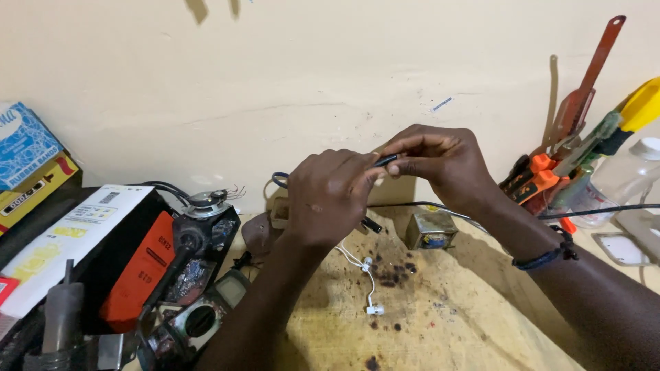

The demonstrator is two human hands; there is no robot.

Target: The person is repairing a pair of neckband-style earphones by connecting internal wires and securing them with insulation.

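Both my hands are raised together above the wooden bench (440,316). My right hand (440,161) pinches a thin black cable (386,160) between thumb and fingers. My left hand (328,196) is curled around the same cable just to the left, where a loop of it shows at the hand's far side. A short black end pokes out below my left hand. A thin white wire with small white connectors (370,285) hangs down from under my left hand onto the bench. Whether the white wire is joined to the black cable is hidden.
A small metal transformer (430,230) sits on the bench behind my hands. At left are a black and orange box (141,264), a multimeter (199,316) and cartons. At right stand orange-handled pliers (536,180), a red-handled tool, a plastic bottle (622,180) and a black cord.
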